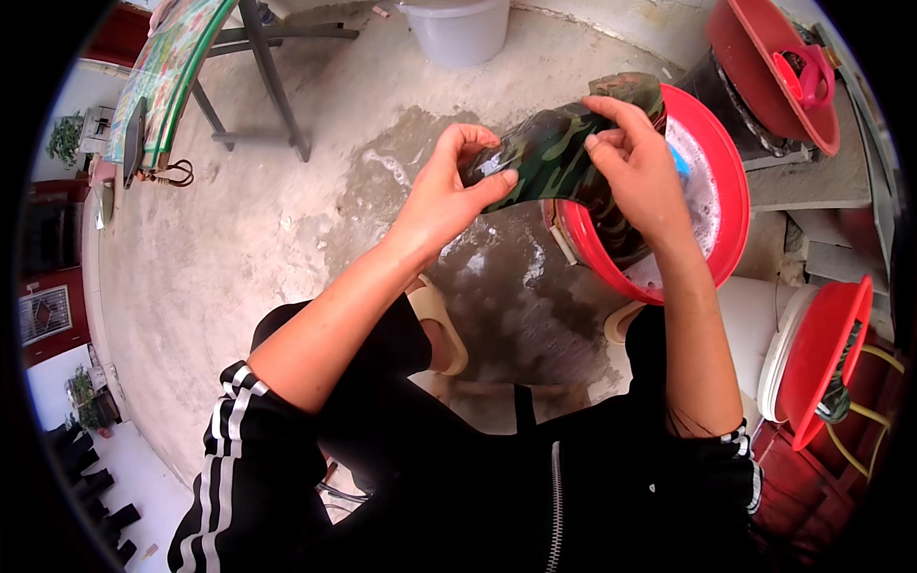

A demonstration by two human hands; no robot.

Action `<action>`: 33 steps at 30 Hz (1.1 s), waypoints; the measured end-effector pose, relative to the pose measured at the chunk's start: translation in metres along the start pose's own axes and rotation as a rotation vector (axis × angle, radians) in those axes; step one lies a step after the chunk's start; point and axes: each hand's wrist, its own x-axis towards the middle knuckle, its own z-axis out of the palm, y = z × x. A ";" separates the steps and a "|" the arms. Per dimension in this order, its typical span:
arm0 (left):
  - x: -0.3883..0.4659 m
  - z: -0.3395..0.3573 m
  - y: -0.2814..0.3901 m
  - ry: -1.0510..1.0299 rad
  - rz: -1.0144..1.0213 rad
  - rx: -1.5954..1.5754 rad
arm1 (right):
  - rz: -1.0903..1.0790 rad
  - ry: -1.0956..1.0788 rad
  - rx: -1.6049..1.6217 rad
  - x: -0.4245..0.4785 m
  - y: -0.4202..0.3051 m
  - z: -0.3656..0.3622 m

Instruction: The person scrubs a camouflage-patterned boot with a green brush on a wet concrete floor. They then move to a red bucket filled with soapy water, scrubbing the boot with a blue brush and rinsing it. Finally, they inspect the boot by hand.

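A camouflage-patterned piece of cloth point(551, 150), dark and shiny as if wet, is stretched between my two hands. My left hand point(469, 168) pinches its left end between thumb and fingers. My right hand point(634, 161) grips it farther right, with part of the cloth standing up behind the fingers. Its lower part hangs over the rim into a red basin point(731, 161) of foamy water. Something blue point(678, 163) shows in the foam, partly covered by my right hand. Whether the cloth is a sleeve or a flat piece, I cannot tell.
Wet concrete floor point(501, 308) lies between my slippered feet. Right of me, a red basin point(795, 358) with another camouflage piece point(834, 394) tops a white bucket point(745, 329). Farther off are a pale tub point(458, 32), a reddish basin point(766, 64) and a folding table point(172, 79).
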 end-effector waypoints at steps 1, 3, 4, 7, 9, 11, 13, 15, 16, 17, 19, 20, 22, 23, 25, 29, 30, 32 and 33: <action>0.001 -0.002 -0.004 0.012 0.037 0.064 | -0.011 -0.003 -0.009 0.000 0.001 0.001; 0.001 -0.003 -0.006 0.017 0.036 0.042 | -0.009 -0.016 0.005 -0.001 0.001 0.003; 0.002 -0.004 -0.008 0.018 0.037 0.028 | -0.010 -0.021 0.005 -0.001 -0.001 0.004; 0.006 -0.005 -0.015 0.023 0.050 0.063 | -0.043 -0.034 -0.009 -0.004 -0.008 0.006; 0.007 -0.007 -0.020 0.015 0.088 0.113 | -0.082 -0.046 -0.019 -0.006 -0.010 0.008; 0.006 -0.008 -0.022 0.010 0.102 0.161 | -0.108 -0.038 -0.101 -0.008 -0.013 0.010; 0.004 -0.008 -0.018 0.008 0.089 0.203 | -0.163 -0.029 -0.226 -0.009 -0.012 0.013; 0.003 -0.005 -0.014 0.040 0.065 0.231 | -0.247 -0.019 -0.388 -0.011 -0.009 0.017; 0.002 -0.004 -0.014 0.057 0.052 0.246 | -0.246 -0.016 -0.391 -0.011 -0.009 0.019; 0.004 -0.003 -0.017 0.072 0.048 0.243 | -0.246 -0.014 -0.393 -0.012 -0.009 0.020; 0.009 -0.002 -0.018 0.104 0.043 0.237 | -0.250 -0.014 -0.405 -0.011 -0.011 0.021; 0.010 0.001 -0.017 0.132 0.042 0.268 | -0.253 -0.016 -0.414 -0.012 -0.012 0.022; 0.011 0.005 -0.016 0.184 0.040 0.331 | -0.275 -0.011 -0.440 -0.013 -0.011 0.024; 0.013 0.005 -0.018 0.178 0.021 0.300 | -0.296 -0.004 -0.456 -0.013 -0.010 0.025; 0.019 0.004 -0.025 0.164 -0.014 0.236 | -0.319 -0.001 -0.468 -0.014 -0.009 0.027; 0.019 -0.003 -0.029 0.075 -0.018 0.146 | -0.333 -0.013 -0.458 -0.015 -0.007 0.024; 0.015 -0.004 -0.026 0.051 -0.038 0.103 | -0.341 -0.018 -0.450 -0.016 -0.006 0.024; 0.012 -0.007 -0.024 0.005 -0.097 0.037 | -0.350 -0.018 -0.478 -0.022 -0.009 0.025; 0.012 -0.005 -0.024 -0.001 -0.113 -0.009 | -0.355 -0.018 -0.493 -0.027 -0.011 0.026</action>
